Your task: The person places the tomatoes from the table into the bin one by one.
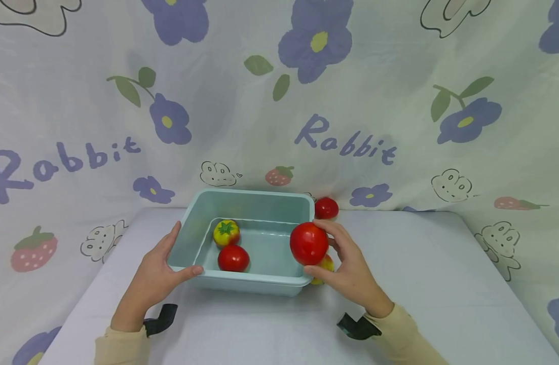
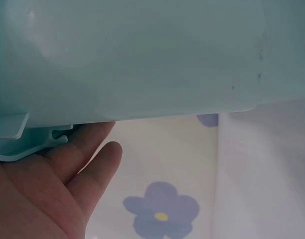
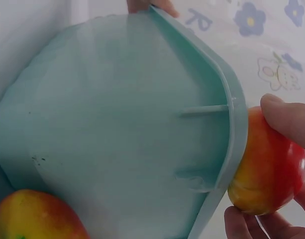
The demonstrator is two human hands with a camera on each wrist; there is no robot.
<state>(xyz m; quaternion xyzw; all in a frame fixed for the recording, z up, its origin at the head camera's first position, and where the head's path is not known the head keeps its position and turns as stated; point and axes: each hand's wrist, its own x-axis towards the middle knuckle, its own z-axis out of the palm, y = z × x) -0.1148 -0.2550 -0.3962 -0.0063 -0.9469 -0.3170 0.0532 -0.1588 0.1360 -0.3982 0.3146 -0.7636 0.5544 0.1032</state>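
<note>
A pale blue-green plastic bin (image 1: 256, 282) stands on the table, holding a yellow-and-red tomato (image 1: 226, 232) with a green star-shaped top and a red tomato (image 1: 233, 258). My left hand (image 1: 158, 271) grips the bin's left front corner, thumb over the rim; its fingers (image 2: 95, 169) reach under the rim outside. In my right hand (image 1: 347, 263) is another tomato (image 1: 308, 244), pinched between thumb and fingers right at the bin's right rim. From the head it looks red; the right wrist view shows a yellow patch on this held tomato (image 3: 269, 164).
Outside the bin, a red tomato (image 1: 327, 208) sits by its back right corner. A yellow-red tomato (image 3: 38, 216) lies beside its right wall, partly hidden by my right hand in the head view. A patterned cloth (image 1: 375, 76) hangs behind the white-covered table (image 1: 425, 284).
</note>
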